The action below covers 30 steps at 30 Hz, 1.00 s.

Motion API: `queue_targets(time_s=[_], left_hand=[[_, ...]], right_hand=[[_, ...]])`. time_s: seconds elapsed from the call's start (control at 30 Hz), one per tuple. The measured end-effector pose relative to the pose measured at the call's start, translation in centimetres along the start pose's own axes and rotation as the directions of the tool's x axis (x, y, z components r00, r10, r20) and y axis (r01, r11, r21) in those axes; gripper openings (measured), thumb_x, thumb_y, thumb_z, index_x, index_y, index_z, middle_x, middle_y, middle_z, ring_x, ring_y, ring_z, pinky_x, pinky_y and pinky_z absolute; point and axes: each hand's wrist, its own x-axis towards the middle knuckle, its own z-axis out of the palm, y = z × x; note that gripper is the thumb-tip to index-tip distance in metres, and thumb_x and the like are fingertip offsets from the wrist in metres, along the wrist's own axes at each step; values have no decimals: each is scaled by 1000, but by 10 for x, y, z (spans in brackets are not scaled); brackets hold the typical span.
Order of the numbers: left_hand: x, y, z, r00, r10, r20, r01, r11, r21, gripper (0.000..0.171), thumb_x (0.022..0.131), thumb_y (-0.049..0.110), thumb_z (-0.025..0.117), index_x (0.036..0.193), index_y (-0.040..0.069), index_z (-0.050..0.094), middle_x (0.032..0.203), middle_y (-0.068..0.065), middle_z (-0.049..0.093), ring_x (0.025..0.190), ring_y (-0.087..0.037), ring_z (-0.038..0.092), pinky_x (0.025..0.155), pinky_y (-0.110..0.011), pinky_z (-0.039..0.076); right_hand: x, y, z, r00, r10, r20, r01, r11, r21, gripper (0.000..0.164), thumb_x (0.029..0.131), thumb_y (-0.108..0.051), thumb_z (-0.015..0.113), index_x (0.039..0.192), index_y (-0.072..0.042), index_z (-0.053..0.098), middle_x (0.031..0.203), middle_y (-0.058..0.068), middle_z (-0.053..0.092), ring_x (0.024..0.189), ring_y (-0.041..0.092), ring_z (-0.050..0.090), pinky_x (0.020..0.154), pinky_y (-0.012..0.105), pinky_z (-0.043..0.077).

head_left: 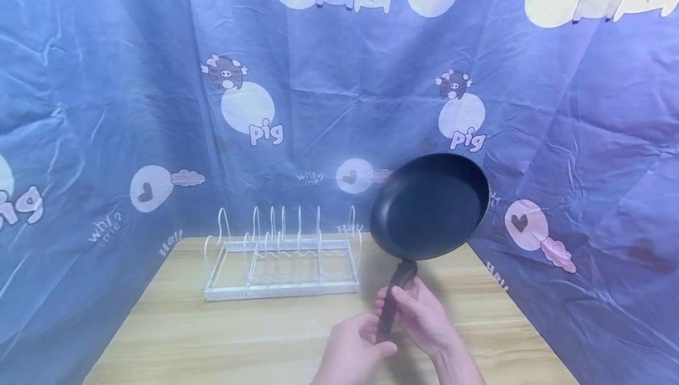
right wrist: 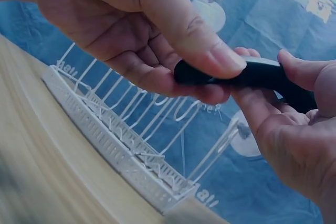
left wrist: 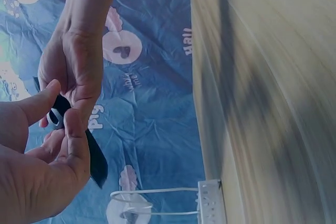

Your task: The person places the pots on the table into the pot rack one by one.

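A black frying pan (head_left: 432, 208) is held up above the table, its dark inside facing the head camera and tilted to the right. My right hand (head_left: 424, 314) grips the handle (head_left: 389, 308) just below the pan, thumb laid along it. Lower down, my left hand (head_left: 361, 346) pinches the handle's end between thumb and fingers. In the left wrist view the hole at the handle's end shows beside my left thumb. The right wrist view has both hands close together on the handle, with the pan's bowl out of sight.
A white wire rack (head_left: 281, 293) with upright loops stands on the wooden table (head_left: 254, 338), left of the pan. Blue cloth (head_left: 339, 108) printed with cartoon pigs hangs behind the table and along both sides.
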Motion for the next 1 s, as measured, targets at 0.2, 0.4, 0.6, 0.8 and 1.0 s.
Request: queue_targets(time_s=[0.2, 0.4, 0.6, 0.8, 1.0], left_hand=[[-4, -5, -6, 1000, 1, -4, -1, 1000, 12, 30, 80, 33, 81, 108, 24, 74, 86, 11, 75, 78, -4, 68, 71, -32, 59], [-7, -10, -11, 998, 53, -20, -52, 996, 71, 23, 83, 31, 79, 105, 24, 74, 87, 11, 74, 77, -1, 65, 67, -27, 56], [-12, -13, -16, 995, 73, -67, -62, 986, 157, 20, 85, 28, 77, 104, 22, 73, 93, 7, 72, 82, -5, 65, 69, -28, 55], [-15, -19, -21, 995, 58, -76, -44, 984, 174, 31, 87, 29, 75, 116, 19, 70, 96, 7, 69, 84, -10, 66, 70, -32, 57], [-17, -27, -25, 995, 54, -83, -40, 986, 163, 32, 89, 27, 74, 119, 19, 69, 96, 5, 69, 83, -11, 68, 69, -31, 57]], right_hand=[[10, 1, 13, 1000, -13, 7, 13, 995, -97, 42, 104, 4, 37, 138, -19, 26, 105, 5, 77, 97, 18, 74, 93, 37, 59], [18, 1, 25, 999, 35, -40, -43, 976, -212, 62, 103, 2, 44, 152, -20, 13, 101, 3, 78, 95, 19, 75, 94, 40, 59], [29, 5, 38, 987, 85, -138, -127, 935, -333, 68, 101, -5, 54, 153, -21, 14, 95, 3, 77, 90, 20, 75, 95, 42, 58], [37, 13, 49, 974, 113, -194, -185, 894, -408, 68, 97, -14, 64, 150, -20, 22, 95, 10, 75, 89, 25, 74, 95, 46, 57], [45, 24, 53, 968, 140, -206, -218, 877, -428, 74, 94, -19, 69, 152, -20, 23, 97, 11, 75, 91, 26, 73, 100, 44, 54]])
